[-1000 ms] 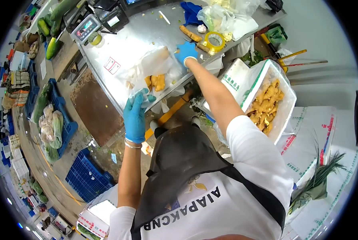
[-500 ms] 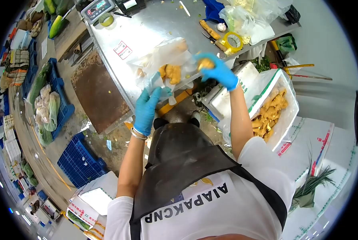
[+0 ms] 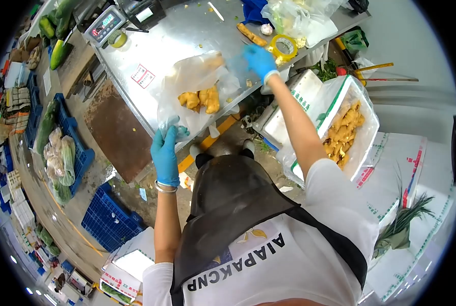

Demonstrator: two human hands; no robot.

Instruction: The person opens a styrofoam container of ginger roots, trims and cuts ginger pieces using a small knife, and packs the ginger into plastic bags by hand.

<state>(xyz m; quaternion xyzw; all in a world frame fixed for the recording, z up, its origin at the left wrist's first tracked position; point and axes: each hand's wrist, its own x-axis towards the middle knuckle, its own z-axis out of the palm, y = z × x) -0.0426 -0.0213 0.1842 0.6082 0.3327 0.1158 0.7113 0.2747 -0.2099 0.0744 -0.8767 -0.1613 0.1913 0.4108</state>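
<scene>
In the head view, my left hand (image 3: 166, 158), in a blue glove, pinches the near edge of a clear plastic bag (image 3: 172, 84) lying on the metal table (image 3: 167, 35). Knobbly ginger (image 3: 208, 99) rests inside the bag. My right hand (image 3: 261, 62), also gloved in blue, is over the table's right part, beside a roll of yellow tape (image 3: 284, 47) and a long brown root piece (image 3: 251, 34). Its fingers are blurred, and whether anything is in them cannot be made out.
A digital scale (image 3: 104, 25) and a green tape roll (image 3: 117, 39) stand at the table's back left. On the right, a lined white foam box (image 3: 363, 130) holds more ginger. Blue crates (image 3: 108, 211) lie on the floor at left.
My right hand has moved from beside the bag, where it held a ginger piece, towards the tape. More ginger shows in the bag. My left hand has shifted left and nearer.
</scene>
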